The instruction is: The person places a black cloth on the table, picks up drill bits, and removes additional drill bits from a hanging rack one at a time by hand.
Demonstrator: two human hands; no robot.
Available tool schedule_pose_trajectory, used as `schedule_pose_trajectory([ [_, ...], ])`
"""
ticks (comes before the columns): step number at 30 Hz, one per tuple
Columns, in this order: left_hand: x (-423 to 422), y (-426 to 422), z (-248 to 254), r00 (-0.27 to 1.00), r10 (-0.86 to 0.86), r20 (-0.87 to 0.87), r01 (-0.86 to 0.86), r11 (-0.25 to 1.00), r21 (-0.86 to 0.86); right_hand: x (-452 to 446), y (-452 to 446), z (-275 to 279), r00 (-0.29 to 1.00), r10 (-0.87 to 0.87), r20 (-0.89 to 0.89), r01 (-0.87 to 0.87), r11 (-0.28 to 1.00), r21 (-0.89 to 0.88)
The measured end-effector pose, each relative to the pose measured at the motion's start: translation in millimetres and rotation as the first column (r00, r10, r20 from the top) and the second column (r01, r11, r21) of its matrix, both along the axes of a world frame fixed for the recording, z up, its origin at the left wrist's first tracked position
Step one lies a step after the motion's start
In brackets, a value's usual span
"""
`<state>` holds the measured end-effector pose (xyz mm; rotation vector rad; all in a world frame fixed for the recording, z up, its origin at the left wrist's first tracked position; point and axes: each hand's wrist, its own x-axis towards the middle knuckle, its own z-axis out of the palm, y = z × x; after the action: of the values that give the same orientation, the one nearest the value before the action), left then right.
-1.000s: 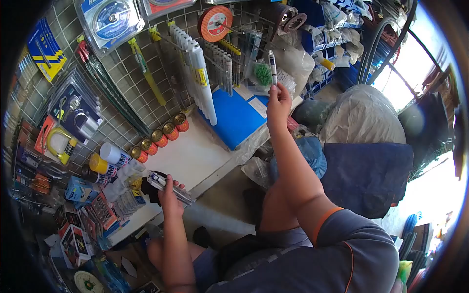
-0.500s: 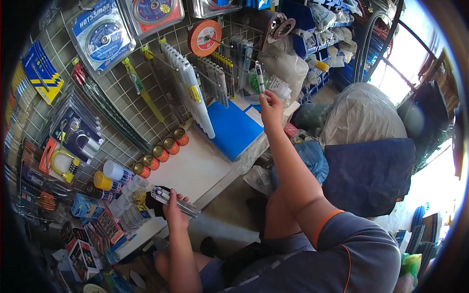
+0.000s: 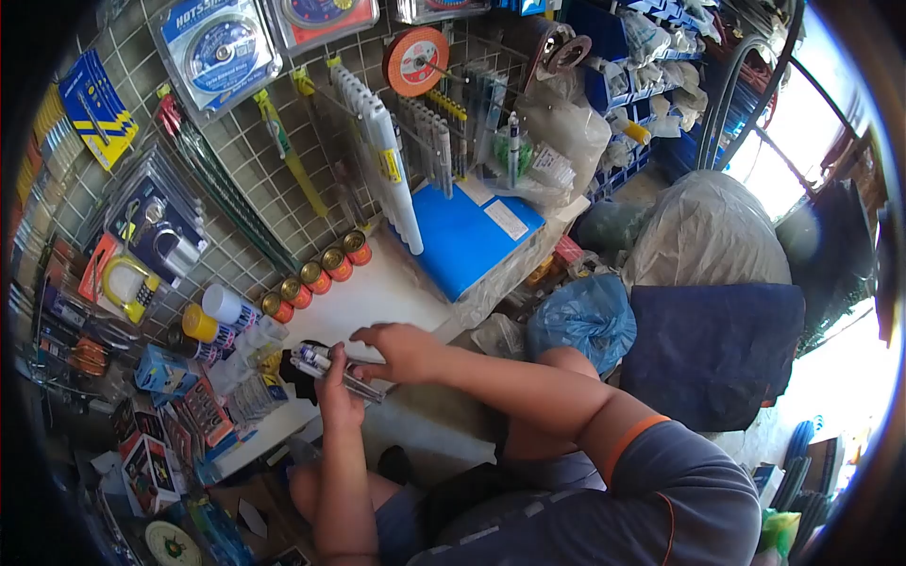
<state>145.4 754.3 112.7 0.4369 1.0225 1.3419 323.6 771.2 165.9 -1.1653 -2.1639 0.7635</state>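
Note:
My left hand (image 3: 340,398) is closed around a bundle of slim packaged drill bits (image 3: 311,358), in clear sleeves with white-and-dark labels. Over the right end of that bundle is my right hand (image 3: 401,352), its thumb and fingers apart and nothing visible between them. Whether its fingertips touch the packets I cannot make out. One similar drill bit packet (image 3: 513,151) hangs by itself on a hook of the wire rack. More slim packets (image 3: 437,151) hang to its left, beside long white sleeves (image 3: 392,174).
A blue folder (image 3: 472,236) lies on the white counter (image 3: 363,307). Small orange-and-gold cans (image 3: 332,262) line the wire grid. Spray cans (image 3: 225,307) and boxed goods (image 3: 170,370) crowd the left. A blue plastic bag (image 3: 583,325) and a covered heap (image 3: 708,231) stand at right.
My right hand has come down and left from the hook to the bundle in my left hand. The packet it held now hangs on the hook. The view has shifted slightly.

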Motion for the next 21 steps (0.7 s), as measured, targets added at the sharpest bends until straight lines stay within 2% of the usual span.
schedule_pose_trajectory([
  [3, 12.6, -3.5, 8.5, 0.996, 0.012, -0.09, -0.008, 0.999, 0.049, -16.0, -4.9, -17.1, 1.0, 0.027, 0.001, -0.026, 0.979, -0.2],
  [5, 5.3, -6.0, 3.4, 0.992, 0.014, -0.123, -0.009, 0.999, 0.036, -14.7, 3.1, -18.5, 0.999, 0.038, 0.031, -0.034, 0.992, -0.118],
  [6, 0.0, -7.9, 1.0, 0.995, 0.021, -0.097, -0.019, 1.0, 0.021, -13.4, 9.9, -17.0, 0.999, 0.023, 0.046, -0.016, 0.989, -0.144],
  [7, -3.4, -8.2, 0.8, 0.997, 0.025, -0.07, -0.024, 1.0, 0.012, -8.1, 13.0, -12.0, 0.999, 0.007, 0.032, -0.006, 0.999, -0.039],
  [8, -1.5, -12.3, 17.9, 0.999, -0.014, -0.03, 0.016, 0.997, 0.07, -1.6, 15.5, -0.9, 0.998, -0.017, -0.054, 0.016, 1.0, -0.012],
  [10, -9.1, -15.6, 19.1, 1.0, 0.019, 0.02, -0.02, 0.999, 0.05, 14.7, 19.5, 19.7, 0.989, -0.039, -0.139, 0.047, 0.997, 0.053],
  [12, -13.7, -14.5, 18.0, 0.998, 0.041, 0.047, -0.041, 0.999, 0.0, 30.1, 19.5, 37.5, 0.95, -0.086, -0.299, 0.104, 0.994, 0.044],
  [16, -22.3, -12.8, 11.2, 0.991, 0.066, 0.119, -0.052, 0.992, -0.117, 57.7, 31.3, 43.7, 0.756, -0.169, -0.632, 0.317, 0.94, 0.128],
  [19, -23.0, -12.8, 7.1, 0.99, 0.036, 0.136, -0.018, 0.991, -0.133, 87.3, 38.2, 56.1, 0.605, -0.282, -0.744, 0.556, 0.819, 0.141],
  [21, -19.1, -13.3, 8.8, 0.991, 0.025, 0.129, -0.006, 0.99, -0.142, 103.9, 44.6, 62.2, 0.395, -0.294, -0.871, 0.682, 0.729, 0.064],
])
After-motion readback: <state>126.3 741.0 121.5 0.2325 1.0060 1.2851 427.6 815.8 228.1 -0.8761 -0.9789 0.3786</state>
